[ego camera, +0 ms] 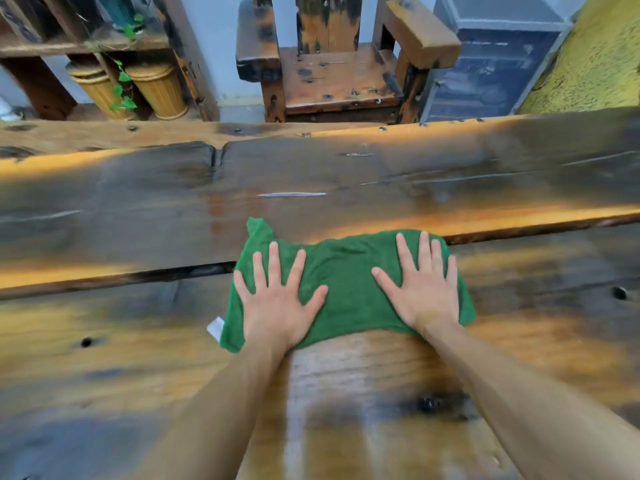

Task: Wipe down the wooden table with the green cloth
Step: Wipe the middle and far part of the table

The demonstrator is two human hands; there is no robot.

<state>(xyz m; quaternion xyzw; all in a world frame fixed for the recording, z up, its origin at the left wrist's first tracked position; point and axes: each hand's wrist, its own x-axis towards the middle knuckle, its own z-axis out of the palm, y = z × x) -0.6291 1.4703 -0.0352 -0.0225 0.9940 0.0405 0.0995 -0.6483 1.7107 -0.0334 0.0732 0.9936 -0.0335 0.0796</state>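
Green cloth [349, 289], spread flat across the plank seam near the middle of the wooden table [138, 341], well short of its far edge, pressed under left hand [277, 303] and right hand [422, 292], fingers straight and splayed, presumably to spread wiping pressure.

wooden table [104, 209] cut off left, right and below, motion-blurred surface, green cloth [346, 289] partly hidden under both hands

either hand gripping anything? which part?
Nothing gripped. Left hand and right hand press flat, fingers spread, on the green cloth's two ends.
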